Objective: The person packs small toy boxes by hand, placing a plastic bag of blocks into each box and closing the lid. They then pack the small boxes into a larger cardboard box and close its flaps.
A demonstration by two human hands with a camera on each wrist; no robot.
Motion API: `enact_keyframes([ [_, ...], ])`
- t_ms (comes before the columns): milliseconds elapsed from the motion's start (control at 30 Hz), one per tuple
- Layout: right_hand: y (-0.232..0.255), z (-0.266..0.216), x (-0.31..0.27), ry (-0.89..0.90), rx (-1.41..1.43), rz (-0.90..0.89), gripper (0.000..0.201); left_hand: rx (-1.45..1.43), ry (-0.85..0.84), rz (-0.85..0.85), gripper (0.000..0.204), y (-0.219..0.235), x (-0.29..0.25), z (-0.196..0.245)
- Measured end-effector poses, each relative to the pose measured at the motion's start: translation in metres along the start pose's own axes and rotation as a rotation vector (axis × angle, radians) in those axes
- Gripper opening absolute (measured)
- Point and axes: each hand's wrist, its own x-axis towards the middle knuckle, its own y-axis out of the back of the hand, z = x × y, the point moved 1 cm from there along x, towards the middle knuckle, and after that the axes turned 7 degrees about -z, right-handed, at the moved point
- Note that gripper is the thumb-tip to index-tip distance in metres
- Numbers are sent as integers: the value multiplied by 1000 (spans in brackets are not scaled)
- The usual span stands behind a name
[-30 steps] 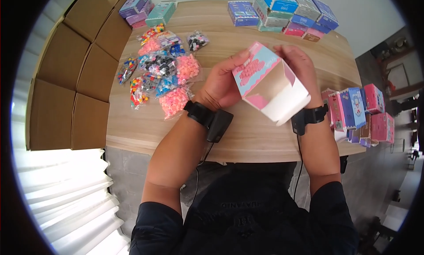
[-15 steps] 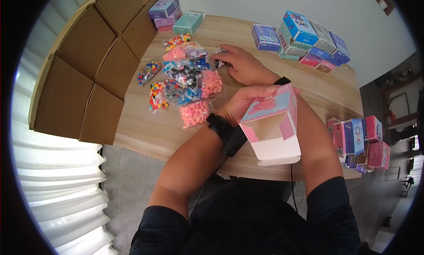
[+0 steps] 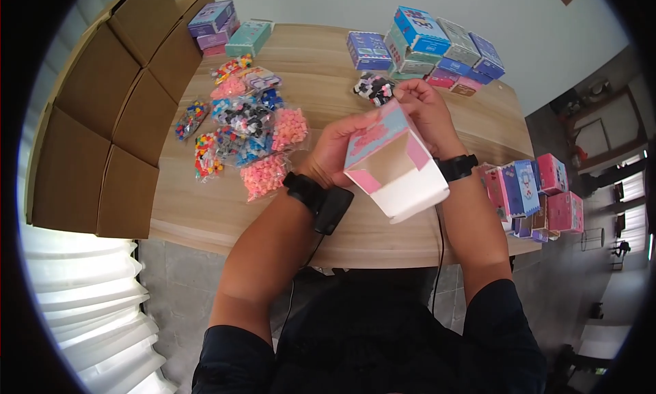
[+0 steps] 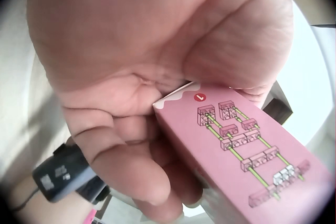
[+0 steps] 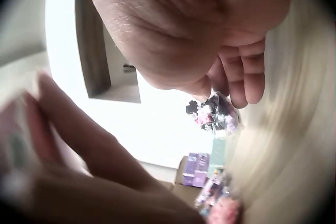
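My left hand [image 3: 344, 138] grips a pink and blue carton [image 3: 391, 163] in front of my chest, its open end with a white flap toward me. In the left wrist view my thumb and fingers clamp the carton's pink side [image 4: 247, 153], printed with a brick diagram. My right hand [image 3: 404, 91] is just beyond the carton's far edge. It pinches a small clear bag of black, white and pink bricks [image 3: 373, 88], which hangs from the fingertips in the right wrist view [image 5: 214, 113].
Several clear bags of coloured bricks [image 3: 247, 124] lie on the wooden table [image 3: 321, 73] at the left. Small printed boxes are stacked at the back [image 3: 427, 42], the far left [image 3: 222, 22] and the right edge [image 3: 529, 192]. Brown cardboard cartons [image 3: 102, 114] line the left side.
The right hand left the carton, reached to the pile of bags, and has come back holding a small bag of bricks beside the carton. The left hand kept hold of the carton.
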Motion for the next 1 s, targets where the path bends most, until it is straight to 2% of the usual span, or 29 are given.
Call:
enact_keyframes([
  [67,6,-10,-22,-29,110,27,10,-34,-17,-59,54,-1,-3,3],
  [133,28,-8,-35,-87,11,98,7,-63,-32,-69,58,-10,-1,3],
  [200,45,-8,-49,-149,-86,181,6,38,-115,10,65,-5,1,2],
  [267,55,-1,-52,-128,-163,307,19,64,-194,94,73,-6,3,2],
  [333,46,-3,-56,-99,-233,419,27,44,-223,138,61,-1,4,3],
  [367,41,-7,-58,-102,-327,401,40,44,-237,178,58,5,3,4],
  [433,33,-1,-59,84,-706,305,45,90,-270,284,47,3,3,6],
  [467,30,2,-60,177,-896,249,48,111,-267,265,46,6,3,6],
  [533,29,8,-57,240,-1049,199,56,160,-264,223,44,9,2,11],
  [600,23,12,-55,284,-1175,173,55,152,-264,302,43,7,3,9],
  [700,17,4,-55,193,-1117,198,48,157,-265,340,40,7,2,9],
  [800,14,-1,-60,264,-1057,216,36,161,-305,399,39,-1,5,6],
  [900,13,-1,-58,252,-1080,142,33,174,-335,440,40,-6,6,5],
  [1000,9,-5,-60,86,-1059,104,34,174,-359,420,40,2,3,8],
])
